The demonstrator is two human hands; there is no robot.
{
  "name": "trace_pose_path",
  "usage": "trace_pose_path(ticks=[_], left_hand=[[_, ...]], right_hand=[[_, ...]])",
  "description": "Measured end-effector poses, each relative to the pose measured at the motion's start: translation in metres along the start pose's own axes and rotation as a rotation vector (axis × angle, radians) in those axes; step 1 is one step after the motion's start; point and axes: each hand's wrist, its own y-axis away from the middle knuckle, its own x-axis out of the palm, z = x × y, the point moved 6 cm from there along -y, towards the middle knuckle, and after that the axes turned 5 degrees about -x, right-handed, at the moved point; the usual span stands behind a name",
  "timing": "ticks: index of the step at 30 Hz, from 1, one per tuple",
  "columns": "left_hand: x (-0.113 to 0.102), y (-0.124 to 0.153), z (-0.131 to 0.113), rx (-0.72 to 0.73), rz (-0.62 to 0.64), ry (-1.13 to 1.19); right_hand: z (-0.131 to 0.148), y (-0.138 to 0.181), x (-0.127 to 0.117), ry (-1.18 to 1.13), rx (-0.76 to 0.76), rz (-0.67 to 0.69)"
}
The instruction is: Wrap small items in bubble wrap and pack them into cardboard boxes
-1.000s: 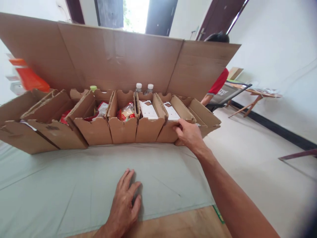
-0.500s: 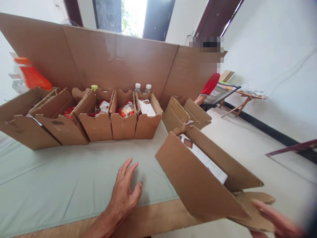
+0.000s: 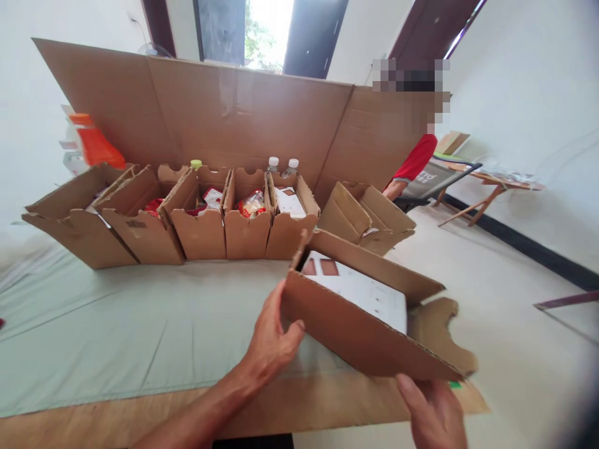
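As hands [image 3: 271, 340] [image 3: 435, 408] hold the cardboard box [image 3: 355, 330], its oblong top gapes.

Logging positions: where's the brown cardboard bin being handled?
Head view, right of centre: the bin is between left hand and right hand, in front of the cardboard bin row.

Daylight fills the doorway [image 3: 267, 31] between dark door leaves [image 3: 314, 42]; right of the doorway are a maroon door [image 3: 428, 28], white wall [image 3: 538, 93], black baseboard [image 3: 528, 248] and, nearer, a wooden table [image 3: 503, 184] on pale floor [image 3: 500, 268].

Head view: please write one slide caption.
Left hand and right hand hold an open brown cardboard bin containing a white printed box.
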Motion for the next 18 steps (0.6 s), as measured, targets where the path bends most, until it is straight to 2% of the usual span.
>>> trace_pose_path(ticks=[4, 7, 9, 11, 16, 18], left_hand=[[-0.074, 0.026, 0.005, -0.027, -0.292, -0.007], [-0.104, 0.025, 0.000, 0.005, -0.377, -0.087], [-0.110, 0.019, 0.000, 0.005, -0.374, -0.124], [-0.107, 0.014, 0.004, -0.002, -0.364, -0.135], [-0.086, 0.001, 0.005, -0.003, -0.300, -0.111], [-0.080, -0.004, 0.001, 0.000, -0.234, -0.094]], right_hand=[[0.051, -0.039, 0.079, -0.151, -0.159, 0.229], [0.078, -0.063, 0.122, -0.251, -0.200, 0.281], [0.082, -0.074, 0.136, -0.276, -0.194, 0.274], [0.078, -0.082, 0.138, -0.257, -0.168, 0.235], [0.066, -0.090, 0.119, -0.157, -0.143, 0.121], [0.071, -0.092, 0.113, -0.078, -0.204, 0.118]])
